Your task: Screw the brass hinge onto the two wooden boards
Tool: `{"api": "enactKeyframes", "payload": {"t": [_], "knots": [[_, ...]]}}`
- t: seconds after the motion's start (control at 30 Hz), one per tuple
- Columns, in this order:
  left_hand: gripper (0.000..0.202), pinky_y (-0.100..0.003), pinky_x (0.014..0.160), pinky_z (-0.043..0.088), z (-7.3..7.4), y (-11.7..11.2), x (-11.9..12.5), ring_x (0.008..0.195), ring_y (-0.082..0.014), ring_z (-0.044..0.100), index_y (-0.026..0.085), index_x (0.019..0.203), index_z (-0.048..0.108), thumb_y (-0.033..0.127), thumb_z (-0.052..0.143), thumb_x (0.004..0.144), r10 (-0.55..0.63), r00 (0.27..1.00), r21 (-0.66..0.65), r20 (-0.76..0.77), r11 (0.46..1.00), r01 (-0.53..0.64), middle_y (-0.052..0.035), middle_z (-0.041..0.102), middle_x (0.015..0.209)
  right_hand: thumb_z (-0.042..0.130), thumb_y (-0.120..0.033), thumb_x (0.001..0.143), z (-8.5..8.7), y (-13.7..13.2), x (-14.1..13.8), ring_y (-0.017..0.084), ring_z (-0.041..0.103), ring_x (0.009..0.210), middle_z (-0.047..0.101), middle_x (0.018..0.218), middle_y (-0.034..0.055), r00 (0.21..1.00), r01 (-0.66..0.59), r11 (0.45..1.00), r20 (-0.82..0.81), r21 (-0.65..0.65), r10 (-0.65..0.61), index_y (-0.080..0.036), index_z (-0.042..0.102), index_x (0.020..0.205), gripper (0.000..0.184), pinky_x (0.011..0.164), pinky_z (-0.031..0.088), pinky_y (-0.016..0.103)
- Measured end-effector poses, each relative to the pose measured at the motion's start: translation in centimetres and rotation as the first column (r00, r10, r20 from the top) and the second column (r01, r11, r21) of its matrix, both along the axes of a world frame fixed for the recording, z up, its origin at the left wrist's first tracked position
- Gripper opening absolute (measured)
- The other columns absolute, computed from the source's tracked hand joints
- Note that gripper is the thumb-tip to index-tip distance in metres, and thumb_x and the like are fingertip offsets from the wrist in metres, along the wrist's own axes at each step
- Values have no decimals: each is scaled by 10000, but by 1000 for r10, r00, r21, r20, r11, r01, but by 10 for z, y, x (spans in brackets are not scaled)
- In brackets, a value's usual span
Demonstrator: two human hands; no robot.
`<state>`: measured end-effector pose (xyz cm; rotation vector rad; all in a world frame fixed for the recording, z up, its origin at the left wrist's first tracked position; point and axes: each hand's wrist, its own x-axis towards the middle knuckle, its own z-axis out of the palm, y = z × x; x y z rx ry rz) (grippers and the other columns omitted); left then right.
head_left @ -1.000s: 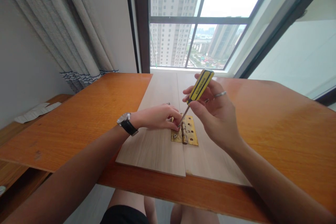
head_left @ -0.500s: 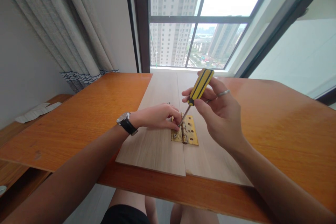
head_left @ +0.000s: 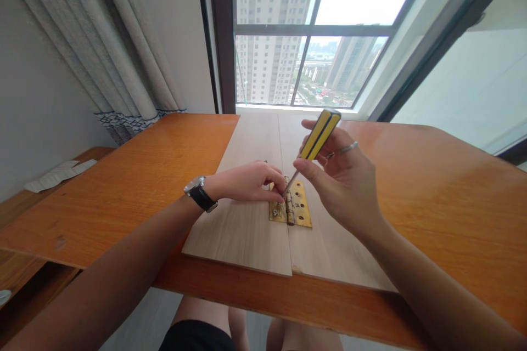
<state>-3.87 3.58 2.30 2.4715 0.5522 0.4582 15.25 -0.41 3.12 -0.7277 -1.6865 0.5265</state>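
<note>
A brass hinge point(head_left: 302, 205) lies unfolded across the seam of two pale wood boards point(head_left: 242, 236), its knuckle along the joint. Screw holes show in its right leaf; one screw head point(head_left: 275, 212) shows low on the left leaf. My right hand point(head_left: 346, 175) grips a screwdriver point(head_left: 321, 134) with a yellow and black handle, tilted, its shaft running down left to the hinge's left leaf. My left hand point(head_left: 267, 182) rests over that leaf, thumb and fingers pinched at the screwdriver's tip. Whatever sits between those fingertips is hidden.
Under the boards is an orange-brown wooden table point(head_left: 164, 175). A window point(head_left: 308, 66) stands behind its far edge, and a grey curtain point(head_left: 123, 38) hangs at the left. White paper strips point(head_left: 60, 174) lie on a lower surface at far left.
My right fingers have shifted on the screwdriver, the thumb now lower by the handle's base. The handle leans slightly further right. My left hand stays almost in place.
</note>
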Motion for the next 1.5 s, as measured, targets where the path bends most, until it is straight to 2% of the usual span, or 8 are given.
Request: {"api": "enactKeyframes", "payload": {"t": [0.17, 0.27, 0.43, 0.63, 0.87, 1.07, 1.23, 1.5], "knots": [[93, -262, 786, 465, -1, 1, 0, 781, -143, 596, 153, 798, 717, 186, 702, 884, 7, 1000, -3, 22, 1000, -6, -20, 665, 823, 689, -219, 899, 3, -3, -3, 235, 679, 934, 697, 981, 24, 995, -59, 998, -86, -11, 58, -350, 515, 1414, 559, 885, 576, 462], [117, -251, 739, 446, -2, 3, -1, 737, -127, 568, 158, 769, 707, 208, 725, 873, 19, 999, -10, 38, 1000, -19, 1, 641, 763, 623, -252, 953, 5, -7, -3, 248, 716, 935, 733, 1009, 39, 991, -81, 996, -110, -42, 76, -351, 497, 1420, 494, 932, 585, 513], [144, -239, 718, 434, -3, 4, -2, 719, -114, 565, 156, 742, 685, 215, 750, 856, -1, 999, -18, 44, 1000, 2, 19, 620, 740, 597, -196, 942, 7, -9, -2, 225, 722, 883, 740, 960, 24, 986, -85, 995, -149, -58, 76, -321, 589, 1290, 370, 884, 607, 467], [109, -238, 742, 449, -3, 3, -2, 762, -129, 584, 156, 773, 702, 201, 725, 869, -4, 1000, -11, 20, 1000, 4, 1, 648, 779, 547, -205, 977, 5, -6, -2, 218, 695, 941, 719, 1053, 34, 993, -85, 995, -86, -56, 80, -314, 582, 1353, 393, 902, 575, 447], [113, -224, 703, 427, -1, 0, 0, 712, -108, 554, 148, 772, 692, 191, 738, 866, 19, 1000, 38, -7, 999, -19, 12, 613, 762, 763, -270, 852, -2, 4, 4, 201, 621, 844, 651, 966, 13, 997, 80, 994, -25, 68, -79, -327, 637, 1297, 466, 808, 553, 411], [93, -233, 755, 453, -2, 2, -1, 735, -118, 583, 155, 788, 701, 197, 756, 850, 14, 1000, 32, 5, 999, -15, 16, 620, 755, 680, -246, 912, 1, 2, -2, 227, 699, 907, 716, 1038, 28, 992, -4, 999, -125, 37, 9, -353, 539, 1413, 531, 855, 596, 460], [42, -230, 749, 457, -2, 2, -1, 731, -114, 587, 161, 819, 720, 168, 755, 842, 8, 1000, 22, 12, 1000, -8, 15, 632, 772, 595, -204, 944, 3, -1, -1, 213, 705, 880, 732, 1040, 35, 990, -55, 998, -129, 33, 59, -333, 572, 1382, 457, 817, 608, 433], [54, -219, 730, 465, -1, 2, 0, 710, -107, 581, 159, 803, 718, 140, 740, 849, 4, 1000, 9, -2, 1000, -4, 8, 636, 774, 642, -205, 910, 1, 2, 2, 214, 671, 898, 697, 1034, 26, 994, -16, 999, -106, 46, 21, -337, 566, 1365, 479, 807, 581, 421]]}}
